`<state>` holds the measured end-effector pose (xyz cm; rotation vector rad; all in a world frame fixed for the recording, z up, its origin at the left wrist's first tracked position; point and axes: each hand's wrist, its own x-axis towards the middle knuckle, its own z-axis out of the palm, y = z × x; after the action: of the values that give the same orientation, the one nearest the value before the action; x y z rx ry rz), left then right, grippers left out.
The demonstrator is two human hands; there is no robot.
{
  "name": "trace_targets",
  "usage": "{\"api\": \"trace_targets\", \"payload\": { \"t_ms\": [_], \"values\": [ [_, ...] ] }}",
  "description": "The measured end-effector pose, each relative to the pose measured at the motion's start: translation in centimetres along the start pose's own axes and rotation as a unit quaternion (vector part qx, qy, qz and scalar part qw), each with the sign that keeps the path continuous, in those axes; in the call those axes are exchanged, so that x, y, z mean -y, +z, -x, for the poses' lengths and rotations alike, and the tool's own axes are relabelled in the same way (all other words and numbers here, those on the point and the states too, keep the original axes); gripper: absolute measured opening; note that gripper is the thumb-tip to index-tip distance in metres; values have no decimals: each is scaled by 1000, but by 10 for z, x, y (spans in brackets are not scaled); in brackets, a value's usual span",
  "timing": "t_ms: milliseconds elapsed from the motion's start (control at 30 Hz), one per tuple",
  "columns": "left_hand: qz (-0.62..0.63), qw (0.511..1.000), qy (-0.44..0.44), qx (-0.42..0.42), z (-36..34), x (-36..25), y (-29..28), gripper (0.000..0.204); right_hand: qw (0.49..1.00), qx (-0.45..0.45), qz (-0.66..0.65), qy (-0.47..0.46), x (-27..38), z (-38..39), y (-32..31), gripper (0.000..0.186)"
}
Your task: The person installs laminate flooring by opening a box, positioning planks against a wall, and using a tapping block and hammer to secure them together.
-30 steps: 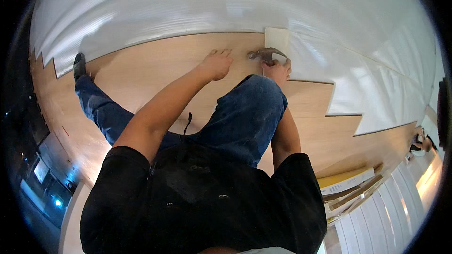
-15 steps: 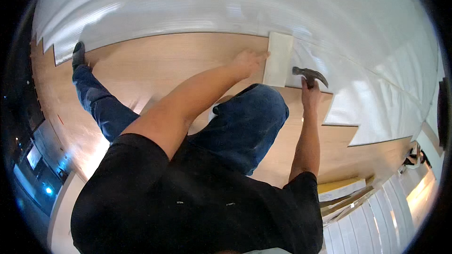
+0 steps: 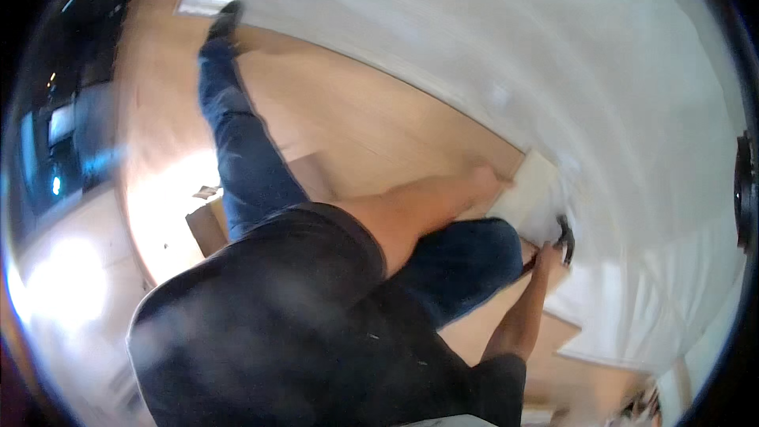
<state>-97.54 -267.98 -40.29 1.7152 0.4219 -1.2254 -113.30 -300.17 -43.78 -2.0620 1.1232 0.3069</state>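
My right hand (image 3: 547, 258) is wrapped round the handle of a claw hammer (image 3: 565, 239), whose dark head stands just right of my bent knee. Close to the hammer lies a pale cream rectangular piece (image 3: 525, 194), at the end of a light wood floor plank (image 3: 411, 115). My left hand (image 3: 484, 183) reaches to the left edge of this piece. Its fingers look stretched out but are smeared, and whether they touch the piece is hard to tell.
White sheet underlay (image 3: 443, 16) spreads beyond the planks, with stepped plank ends at the right. My left leg (image 3: 237, 142) stretches over the laid floor. A brown box-like thing (image 3: 207, 229) stands near a bright glare at the left.
The view has swung, so floor and legs appear tilted. The hammer has come nearer the pale piece and turned upright. My left hand stays by the piece's left edge.
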Motion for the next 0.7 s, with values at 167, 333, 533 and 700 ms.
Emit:
{"api": "trace_targets", "payload": {
  "t_ms": [167, 333, 533, 700],
  "values": [
    [-44, 998, 18, -48, -7, -6, 9, 75, 972, 166, 154, -57, 41, 35, -8, 47],
    [-19, 991, 63, -116, -37, 30, 41, 87, 998, 45, 52, -5, -8, 2, -21, 52],
    [-38, 993, 5, -111, -41, 5, 40, 93, 979, 116, 153, -65, 26, 20, -26, 50],
    [-6, 994, 40, -99, -44, 14, 42, 97, 976, 120, 163, -80, 37, 21, -15, 48]
  ]
}}
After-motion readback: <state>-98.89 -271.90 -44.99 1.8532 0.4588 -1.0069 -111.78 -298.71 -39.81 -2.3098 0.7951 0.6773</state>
